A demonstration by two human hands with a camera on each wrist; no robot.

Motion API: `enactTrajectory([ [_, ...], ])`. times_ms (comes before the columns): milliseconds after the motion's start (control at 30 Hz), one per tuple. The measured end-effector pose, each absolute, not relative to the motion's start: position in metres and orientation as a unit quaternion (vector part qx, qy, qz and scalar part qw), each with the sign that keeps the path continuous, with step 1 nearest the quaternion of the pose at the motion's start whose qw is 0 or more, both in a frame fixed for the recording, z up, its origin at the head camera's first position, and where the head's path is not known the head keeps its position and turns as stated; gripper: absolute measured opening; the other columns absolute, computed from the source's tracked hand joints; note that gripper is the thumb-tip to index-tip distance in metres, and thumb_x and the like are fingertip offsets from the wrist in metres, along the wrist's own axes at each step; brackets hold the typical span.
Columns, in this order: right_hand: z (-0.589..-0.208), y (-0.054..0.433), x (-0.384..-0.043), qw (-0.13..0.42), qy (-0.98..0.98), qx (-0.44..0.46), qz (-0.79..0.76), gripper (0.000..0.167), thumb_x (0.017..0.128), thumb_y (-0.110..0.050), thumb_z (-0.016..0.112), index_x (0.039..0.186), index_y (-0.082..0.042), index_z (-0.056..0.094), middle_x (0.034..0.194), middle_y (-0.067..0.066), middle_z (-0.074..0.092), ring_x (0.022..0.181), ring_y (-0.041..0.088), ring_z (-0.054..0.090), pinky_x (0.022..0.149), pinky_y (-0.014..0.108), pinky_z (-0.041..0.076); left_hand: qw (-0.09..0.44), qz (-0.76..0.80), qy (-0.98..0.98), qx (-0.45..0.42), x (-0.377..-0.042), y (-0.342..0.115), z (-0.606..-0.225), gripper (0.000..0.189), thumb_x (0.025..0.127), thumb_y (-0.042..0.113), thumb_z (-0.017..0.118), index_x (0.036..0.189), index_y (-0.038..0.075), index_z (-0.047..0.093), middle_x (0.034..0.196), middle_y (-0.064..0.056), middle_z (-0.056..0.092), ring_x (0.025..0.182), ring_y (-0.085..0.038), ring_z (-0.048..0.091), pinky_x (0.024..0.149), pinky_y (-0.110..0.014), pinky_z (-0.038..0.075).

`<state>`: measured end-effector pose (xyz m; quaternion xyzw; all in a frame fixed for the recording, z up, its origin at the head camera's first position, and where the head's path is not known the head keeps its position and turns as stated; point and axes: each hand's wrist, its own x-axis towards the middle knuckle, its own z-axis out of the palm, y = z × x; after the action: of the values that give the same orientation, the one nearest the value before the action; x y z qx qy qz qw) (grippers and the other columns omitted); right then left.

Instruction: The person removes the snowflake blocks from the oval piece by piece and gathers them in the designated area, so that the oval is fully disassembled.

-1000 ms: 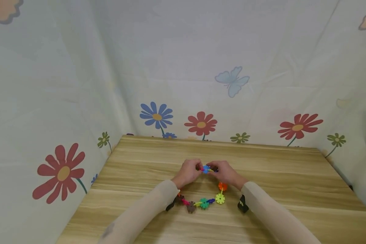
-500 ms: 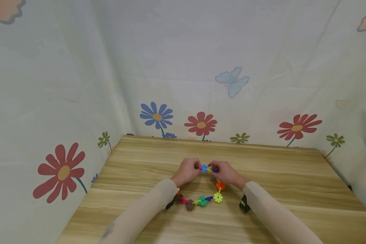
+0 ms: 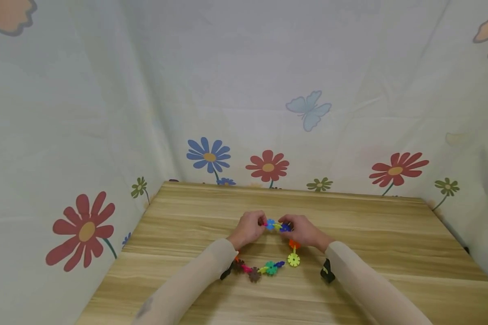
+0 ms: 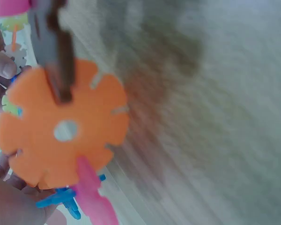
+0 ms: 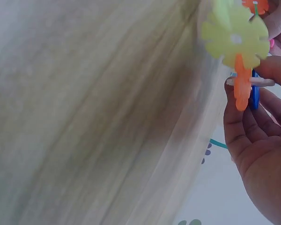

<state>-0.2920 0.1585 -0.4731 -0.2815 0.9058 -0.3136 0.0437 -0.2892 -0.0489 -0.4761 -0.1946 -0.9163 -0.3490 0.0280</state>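
A chain of notched, flower-shaped plastic discs curves over the wooden table. At its far side, my left hand (image 3: 249, 228) pinches it beside a light blue disc (image 3: 270, 224). My right hand (image 3: 305, 231) holds a dark blue disc (image 3: 285, 228), with a yellow piece between the two blues. Below the right hand hang an orange disc (image 3: 294, 244) and a yellow disc (image 3: 293, 260). Nearer me are a green disc (image 3: 271, 268) and a brown disc (image 3: 254, 274); a small dark blue end piece (image 3: 280, 264) stands apart from the yellow disc. In the left wrist view, an orange disc (image 4: 42, 136) joins brown and pink pieces.
The wood-grain table (image 3: 370, 253) extends around the hands. A pale cloth (image 3: 244, 90) printed with flowers and butterflies rises behind its back edge and along both sides. Black wrist straps (image 3: 327, 271) sit at the sleeve ends.
The right fingers have shifted around the dark blue disc, which shows more now. The yellow disc has moved slightly away from the dark blue end piece, widening the gap. My left hand barely moved.
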Motion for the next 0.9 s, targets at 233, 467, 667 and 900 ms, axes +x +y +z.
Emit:
enactTrajectory([
  [233,-0.476,0.159,-0.293,0.062,0.91,-0.268,-0.312,0.035,0.084,-0.011,0.071,0.115,-0.003,0.06,0.099,0.003,0.063,0.084,0.015,0.058,0.076,0.035,0.05,0.035,-0.345,-0.918,-0.193,-0.291,-0.052,-0.478,0.013,0.082,0.0,0.063,0.081,0.013,0.061,0.074,0.006,0.056,0.067,-0.011,0.051,0.063,-0.026,0.045],
  [467,-0.481,0.159,-0.294,0.083,0.91,-0.246,-0.324,0.038,0.086,-0.012,0.068,0.12,-0.001,0.054,0.089,0.001,0.061,0.076,0.012,0.057,0.067,0.03,0.049,0.051,-0.34,-0.921,-0.181,-0.292,-0.057,-0.477,0.011,0.082,-0.001,0.061,0.081,0.011,0.061,0.073,0.005,0.055,0.065,-0.012,0.05,0.061,-0.025,0.044],
  [667,-0.48,0.158,-0.29,0.096,0.912,-0.232,-0.325,0.053,0.083,-0.013,0.071,0.128,0.001,0.047,0.091,0.003,0.06,0.074,0.012,0.056,0.067,0.031,0.048,0.056,-0.347,-0.92,-0.173,-0.292,-0.06,-0.475,0.012,0.083,-0.002,0.059,0.081,0.01,0.061,0.074,0.003,0.056,0.066,-0.013,0.051,0.062,-0.027,0.045],
  [900,-0.475,0.159,-0.282,0.114,0.919,-0.214,-0.312,0.067,0.08,-0.02,0.076,0.133,0.002,0.041,0.098,0.008,0.06,0.078,0.015,0.055,0.073,0.035,0.048,0.057,-0.36,-0.917,-0.162,-0.293,-0.065,-0.474,0.009,0.083,-0.003,0.059,0.084,0.006,0.062,0.075,0.002,0.057,0.067,-0.014,0.051,0.062,-0.028,0.045],
])
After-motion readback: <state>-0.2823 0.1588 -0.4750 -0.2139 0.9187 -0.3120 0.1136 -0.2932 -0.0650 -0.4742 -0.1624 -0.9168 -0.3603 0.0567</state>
